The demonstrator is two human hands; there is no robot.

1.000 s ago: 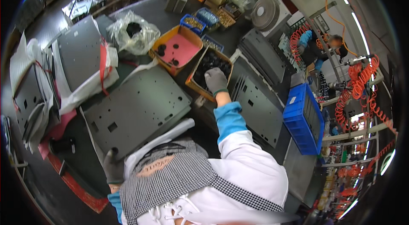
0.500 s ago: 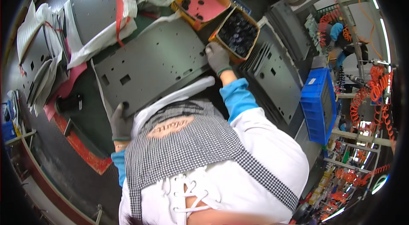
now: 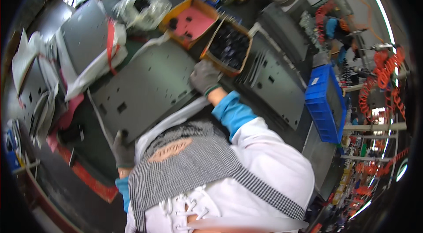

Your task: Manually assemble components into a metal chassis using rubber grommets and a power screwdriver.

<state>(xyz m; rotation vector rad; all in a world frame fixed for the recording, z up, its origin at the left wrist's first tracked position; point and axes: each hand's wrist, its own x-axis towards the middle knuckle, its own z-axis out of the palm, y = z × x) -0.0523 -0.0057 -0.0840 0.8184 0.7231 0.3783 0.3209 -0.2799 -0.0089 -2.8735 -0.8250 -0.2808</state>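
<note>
The dark-grey, flat, rectangular metal-looking panel [image 3: 150, 87] lies before me, its long axis slanting from near left to far right; 2 square cutouts mark its left end. My grey-gloved left hand [image 3: 124, 151] is at its near left corner, thumb by a round hole; I cannot tell whether it pinches the edge. My grey-gloved right hand [image 3: 205, 78] is at the right end, fingers curled together; whether they pinch anything is hidden.

Just beyond that hand stands a yellow-walled box [image 3: 224, 69] filled with small black pieces [image 3: 229, 45]. Left of it, a yellow box with a pink floor [image 3: 200, 21] holds a few black pieces. Farther left sits a clear plastic bag [image 3: 150, 17] with something black inside. Far right is a blue plastic crate [image 3: 317, 96].
</note>
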